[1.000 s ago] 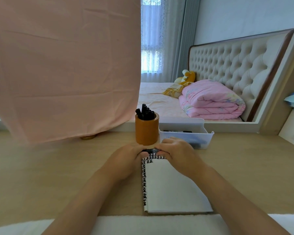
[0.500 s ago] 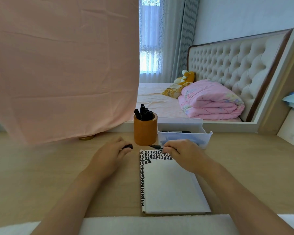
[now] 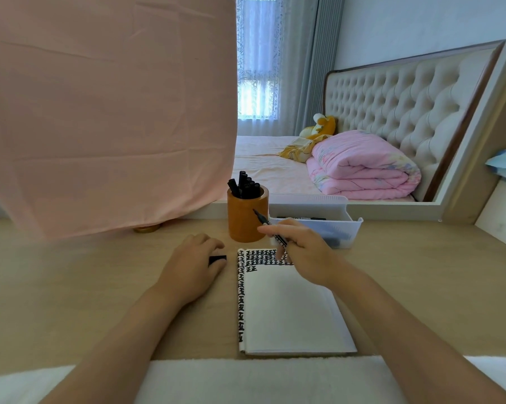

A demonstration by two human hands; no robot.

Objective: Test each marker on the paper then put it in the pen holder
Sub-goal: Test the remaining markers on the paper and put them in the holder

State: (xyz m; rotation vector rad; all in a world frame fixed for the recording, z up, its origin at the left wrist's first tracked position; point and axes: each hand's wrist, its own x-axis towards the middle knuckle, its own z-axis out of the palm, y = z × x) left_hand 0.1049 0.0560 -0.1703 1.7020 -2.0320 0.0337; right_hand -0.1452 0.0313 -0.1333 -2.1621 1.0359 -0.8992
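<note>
Nearest the person, the paper lay flat on the desk. It carried black test marks along its top edge and down its left margin; the rest was blank.

Left of the paper, the left hand rested on the desk with its fingers curled round a black cap.

Over the paper's top edge, the right hand pinched the uncapped marker, tip raised toward the pen holder and clear of the paper.

The pen holder held several tested markers. The white tray beside it still held at least one marker. Judgement: the task was well advanced, and this marker's test, recapping and stowing remained.

One second earlier the hands met at the paper's top edge. Half a second earlier the marker lay near level with its tip pointing left.
</note>
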